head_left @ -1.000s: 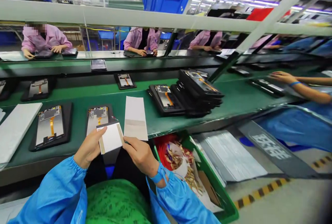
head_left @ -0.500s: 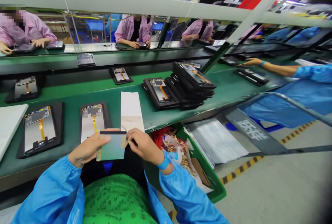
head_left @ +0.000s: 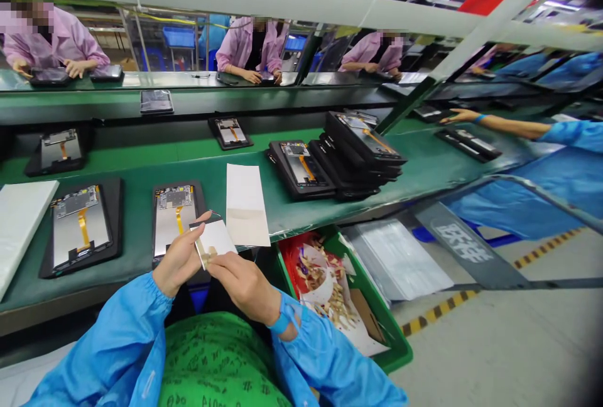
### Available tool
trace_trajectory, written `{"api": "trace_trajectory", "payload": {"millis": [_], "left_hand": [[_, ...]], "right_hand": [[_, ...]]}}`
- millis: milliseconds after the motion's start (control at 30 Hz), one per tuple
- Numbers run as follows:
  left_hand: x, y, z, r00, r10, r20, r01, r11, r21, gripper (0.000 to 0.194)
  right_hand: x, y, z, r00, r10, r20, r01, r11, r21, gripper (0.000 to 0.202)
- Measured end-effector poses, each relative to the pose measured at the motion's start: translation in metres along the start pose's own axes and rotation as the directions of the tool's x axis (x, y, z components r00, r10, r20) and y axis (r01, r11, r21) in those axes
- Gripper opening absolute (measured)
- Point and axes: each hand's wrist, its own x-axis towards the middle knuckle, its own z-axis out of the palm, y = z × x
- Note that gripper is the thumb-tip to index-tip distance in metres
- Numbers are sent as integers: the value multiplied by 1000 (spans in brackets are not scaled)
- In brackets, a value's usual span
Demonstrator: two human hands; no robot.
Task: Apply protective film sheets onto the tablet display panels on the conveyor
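A flat battery-like pack (head_left: 217, 235) with a dark top edge and thin wires is tilted in front of my body. Its left side is gripped by my left hand (head_left: 183, 257), thumb near the top edge. The fingers of my right hand (head_left: 245, 281) are pinched at the pack's lower edge, on a small tan tab. Just behind the hands lies an opened tablet (head_left: 173, 215) with an orange flex cable, partly covered by my left hand. A white paper strip (head_left: 245, 200) rests on the green bench to the right of the pack.
Another opened tablet (head_left: 81, 231) lies at left, beside a white slab (head_left: 23, 225). Stacked black trays (head_left: 353, 162) stand right of the paper. A green bin (head_left: 396, 347) of scraps sits below the bench edge. A co-worker's arm (head_left: 513, 126) reaches in at right; people in pink work opposite.
The pack has been turned, so a whitish face shows instead of the greenish one. My right hand has moved from its upper right corner to the lower edge. The view has shifted slightly.
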Motion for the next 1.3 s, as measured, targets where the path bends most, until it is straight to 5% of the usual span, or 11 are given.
{"api": "trace_trajectory", "payload": {"millis": [300,467,567,700,833,900,967,1033,1067,1200,1300], "left_hand": [[-6,-7,13,1000,5,-15,-3,997,82,64],[-6,-25,20,972,-175,156,159,981,108,51],[-9,-42,25,937,-266,226,249,963,103,49],[-10,-48,32,925,-321,206,322,946,28,45],[-6,-38,35,924,-317,214,334,941,-47,43],[-5,-39,37,943,-277,187,293,954,-68,41],[-6,-46,39,962,-222,162,237,968,-84,40],[-10,-52,41,979,-155,133,167,982,-84,41],[-13,-53,41,986,-115,122,125,990,-72,43],[-34,-39,20,988,107,115,-122,983,134,55],[-55,-22,-15,959,282,-25,-258,906,336,77]], "right_hand": [[-2,-3,-7,979,-151,140,192,915,-356,9],[-13,21,6,980,176,-92,-193,953,-233,8],[-38,48,-13,788,511,-342,-552,834,-25,9],[-116,82,-64,291,811,-507,-952,296,-74,18],[-189,87,-85,171,885,-434,-984,127,-127,17],[-189,75,-78,251,897,-364,-967,212,-145,16],[-163,54,-62,510,833,-216,-860,490,-141,24],[-121,29,-44,801,596,-59,-599,794,-101,52],[-99,17,-35,887,461,-25,-461,882,-97,60],[-37,-15,-5,975,183,-126,-184,983,3,60],[-20,-28,19,883,429,-189,-361,880,308,54]]}}
